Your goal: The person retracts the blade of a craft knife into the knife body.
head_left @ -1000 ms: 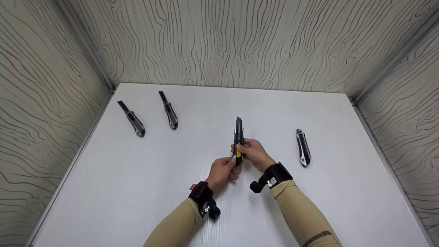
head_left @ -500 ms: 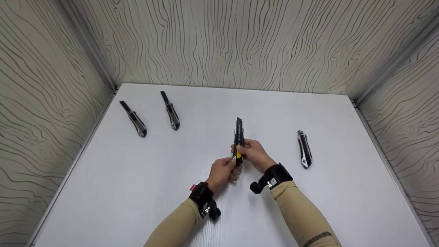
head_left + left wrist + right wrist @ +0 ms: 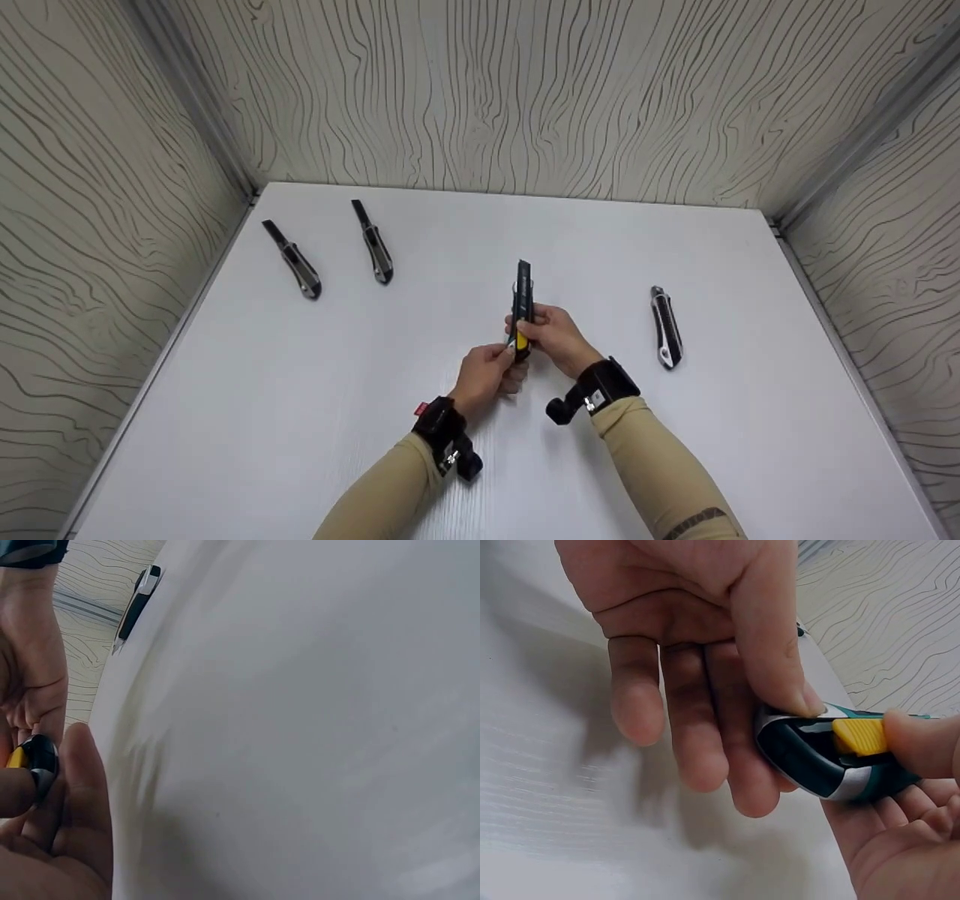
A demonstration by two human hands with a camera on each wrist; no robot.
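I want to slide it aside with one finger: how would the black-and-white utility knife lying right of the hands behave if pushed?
The black-and-white utility knife lies flat on the smooth white table, so it would probably slide, not roll. Pushed near one end, its long narrow body would likely pivot. It looks rigid.

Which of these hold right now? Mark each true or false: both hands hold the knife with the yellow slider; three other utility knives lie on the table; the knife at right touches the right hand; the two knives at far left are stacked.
1. Both the left hand and the right hand hold the utility knife with the yellow slider. True.
2. Three other utility knives lie on the white table. True: far-left knife, second knife, right knife.
3. The right knife touches the right hand. False: it lies apart, to that hand's right.
4. The two left knives are stacked. False: they lie side by side, apart.
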